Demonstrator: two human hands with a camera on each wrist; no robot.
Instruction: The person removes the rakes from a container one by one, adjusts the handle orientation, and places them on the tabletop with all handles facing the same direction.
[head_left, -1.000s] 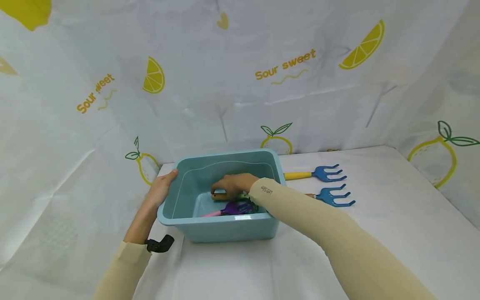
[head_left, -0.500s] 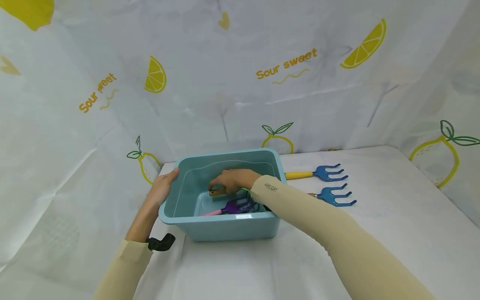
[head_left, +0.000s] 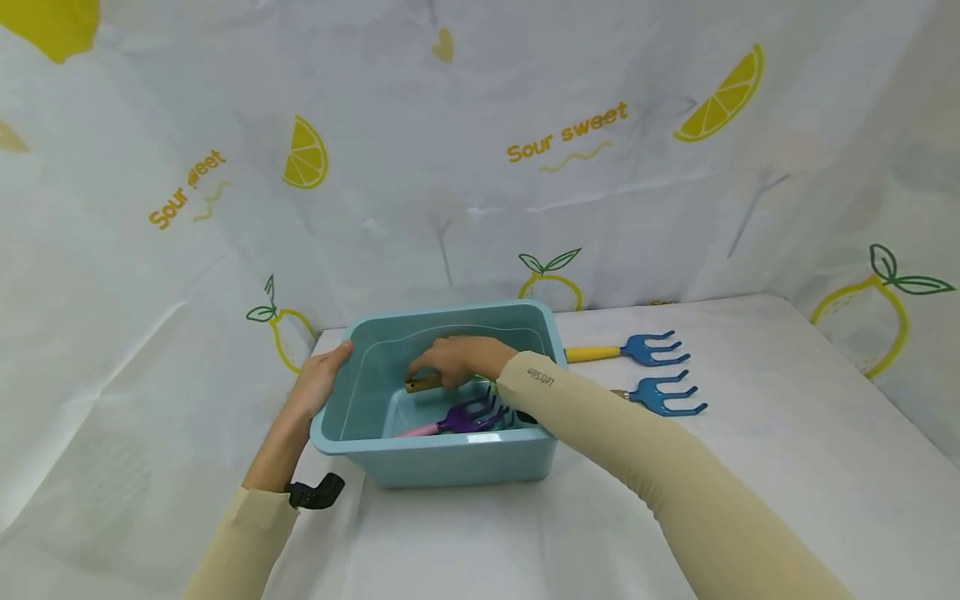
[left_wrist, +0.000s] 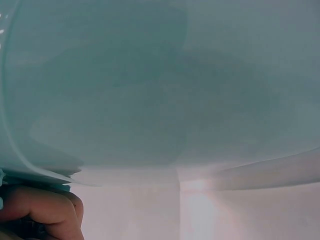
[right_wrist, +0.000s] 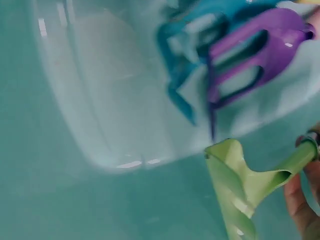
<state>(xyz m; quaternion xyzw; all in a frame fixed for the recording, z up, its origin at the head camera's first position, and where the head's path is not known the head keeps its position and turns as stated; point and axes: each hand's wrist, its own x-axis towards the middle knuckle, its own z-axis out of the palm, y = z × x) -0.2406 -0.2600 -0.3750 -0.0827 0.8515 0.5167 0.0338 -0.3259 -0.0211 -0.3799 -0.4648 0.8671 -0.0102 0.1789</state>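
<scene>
A light blue plastic tub [head_left: 442, 462] stands on the table, and my left hand [head_left: 318, 383] grips its left rim. In the left wrist view, bent fingers [left_wrist: 45, 207] show beneath the rim. Inside the tub my right hand [head_left: 461, 358] holds a hand garden tool by its wooden handle [head_left: 422, 383]. Its light green metal head [right_wrist: 245, 185] shows in the right wrist view, above the tub floor; the exact kind is unclear. A purple hand rake [head_left: 468, 415] with a pink handle lies in the tub. Beside it is a blue tool with bent tines [right_wrist: 180, 75].
Right of the tub, a blue hand rake [head_left: 652, 350] with a yellow handle lies on the white table [head_left: 750, 467]. Nearer lies another blue hand rake [head_left: 660, 396], its wooden handle partly behind my right sleeve. A lemon-printed sheet [head_left: 420, 208] hangs behind.
My right hand has moved left and slightly up inside the tub, taking the green-headed tool with it. More of the purple rake is visible. My left hand stays on the rim.
</scene>
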